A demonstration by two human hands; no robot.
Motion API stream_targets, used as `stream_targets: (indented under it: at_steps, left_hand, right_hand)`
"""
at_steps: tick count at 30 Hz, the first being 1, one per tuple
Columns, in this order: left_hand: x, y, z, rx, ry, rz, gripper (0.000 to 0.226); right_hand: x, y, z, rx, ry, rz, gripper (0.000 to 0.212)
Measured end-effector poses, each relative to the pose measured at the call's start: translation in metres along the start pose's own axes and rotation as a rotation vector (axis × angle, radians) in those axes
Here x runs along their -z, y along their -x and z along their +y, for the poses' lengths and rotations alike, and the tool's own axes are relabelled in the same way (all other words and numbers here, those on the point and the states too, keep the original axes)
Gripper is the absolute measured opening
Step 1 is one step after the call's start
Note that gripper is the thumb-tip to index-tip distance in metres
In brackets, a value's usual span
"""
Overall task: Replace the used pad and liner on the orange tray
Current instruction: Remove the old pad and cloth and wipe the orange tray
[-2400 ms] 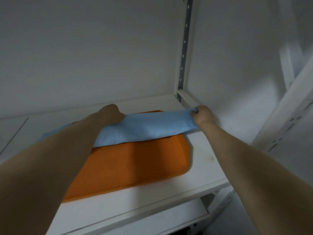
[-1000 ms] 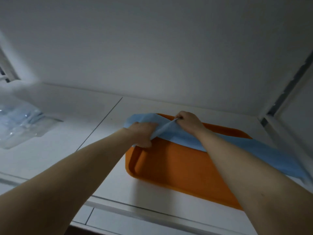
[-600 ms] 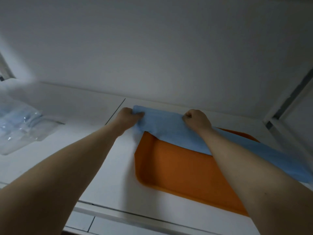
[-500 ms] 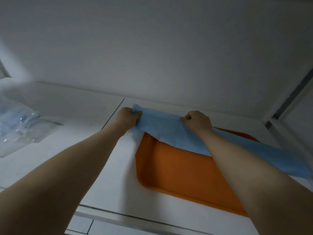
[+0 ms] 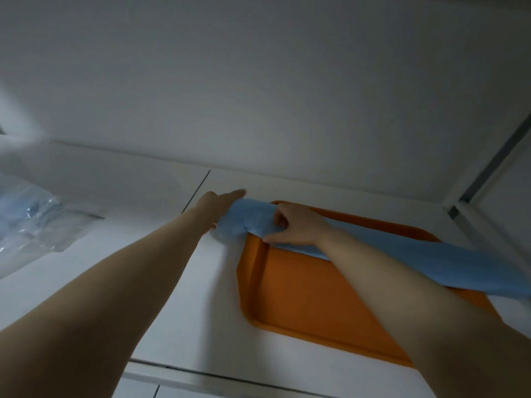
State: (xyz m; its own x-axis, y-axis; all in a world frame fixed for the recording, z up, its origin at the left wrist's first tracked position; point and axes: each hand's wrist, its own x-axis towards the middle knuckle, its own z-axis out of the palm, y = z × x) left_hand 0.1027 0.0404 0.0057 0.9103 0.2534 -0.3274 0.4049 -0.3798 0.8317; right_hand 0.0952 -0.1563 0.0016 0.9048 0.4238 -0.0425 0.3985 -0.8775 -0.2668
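Blue liner now bunched, left hand uncurled, right hand nearer.

Bare forearms, bare hands

left hand opened flat | right hand shifted left | liner bunched

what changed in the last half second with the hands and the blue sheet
The left hand has straightened its fingers at the blue liner, whose left end now bunches up. The right hand still pinches it. The orange tray and plastic bag stayed put.
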Motion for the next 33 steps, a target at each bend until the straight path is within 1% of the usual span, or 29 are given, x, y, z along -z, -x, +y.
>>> stream_targets:
  at_steps: [1,2,3,4,7,10,12,14,16,18,19,20,22,24,26,27,28,30,31,32,33]
  left_hand:
    - [0.003,0.004,0.0,0.015,-0.066,-0.022,0.08]
    - [0.006,0.006,-0.001,0.019,-0.139,-0.045,0.078]
    - [0.008,0.008,-0.003,0.02,-0.192,-0.069,0.07]
    - [0.01,0.01,-0.004,0.025,-0.225,-0.078,0.063]
    - [0.013,0.014,-0.008,0.021,-0.24,-0.074,0.059]
    - [0.01,0.021,-0.008,0.027,-0.166,-0.132,0.053]
    - [0.006,0.025,-0.009,0.01,-0.137,-0.153,0.046]
    - [0.004,0.027,-0.01,-0.01,-0.066,-0.124,0.042]
    - [0.005,0.026,-0.01,-0.014,0.083,-0.086,0.038]
    - [0.007,0.023,-0.008,-0.001,0.276,-0.092,0.071]
    - [0.008,0.023,-0.007,-0.003,0.362,-0.108,0.079]
    - [0.009,0.024,-0.005,-0.009,0.424,-0.114,0.079]
    - [0.013,0.027,0.002,-0.02,0.489,-0.111,0.072]
    - [0.02,0.027,0.009,-0.011,0.509,-0.071,0.065]
    - [0.03,0.023,0.012,-0.006,0.504,-0.029,0.061]
    - [0.034,0.018,0.011,-0.015,0.468,0.0,0.058]
    - [0.037,0.012,0.008,-0.039,0.377,0.057,0.051]
    - [0.04,0.007,0.0,-0.095,0.016,0.225,0.029]
    - [0.039,0.01,-0.002,-0.123,-0.14,0.295,0.022]
    - [0.038,0.015,-0.002,-0.14,-0.226,0.314,0.018]
    - [0.036,0.02,-0.002,-0.122,-0.233,0.278,0.018]
  right_hand:
    - [-0.002,-0.002,-0.003,0.014,0.032,-0.007,0.051]
    - [-0.003,-0.002,-0.006,0.021,0.066,-0.021,0.051]
    - [-0.004,-0.004,-0.007,0.019,0.089,-0.036,0.048]
    - [-0.004,-0.004,-0.009,0.02,0.104,-0.047,0.044]
    - [-0.005,-0.003,-0.016,0.047,0.15,-0.068,0.037]
    - [-0.004,-0.003,-0.022,0.052,0.173,-0.088,0.032]
    - [-0.003,-0.004,-0.023,0.048,0.198,-0.084,0.022]
    - [-0.004,-0.005,-0.023,0.04,0.206,-0.067,0.019]
    - [-0.004,-0.005,-0.022,0.016,0.204,-0.053,0.023]
    - [-0.004,-0.005,-0.02,-0.008,0.203,-0.068,0.029]
    - [-0.004,-0.004,-0.02,-0.017,0.2,-0.085,0.032]
    - [-0.004,-0.003,-0.02,-0.02,0.197,-0.1,0.033]
    - [-0.007,-0.003,-0.019,-0.026,0.196,-0.112,0.027]
    - [-0.007,-0.002,-0.017,-0.052,0.199,-0.096,0.022]
    - [-0.004,-0.002,-0.016,-0.061,0.193,-0.071,0.025]
    - [-0.002,-0.001,-0.016,-0.058,0.193,-0.062,0.027]
    - [-0.001,-0.001,-0.017,-0.053,0.195,-0.06,0.029]
    - [-0.001,0.001,-0.019,-0.04,0.207,-0.085,0.032]
    - [-0.003,0.001,-0.021,-0.032,0.22,-0.105,0.034]
    - [-0.005,0.002,-0.021,-0.029,0.23,-0.119,0.036]
    - [-0.007,0.002,-0.021,-0.029,0.229,-0.119,0.037]
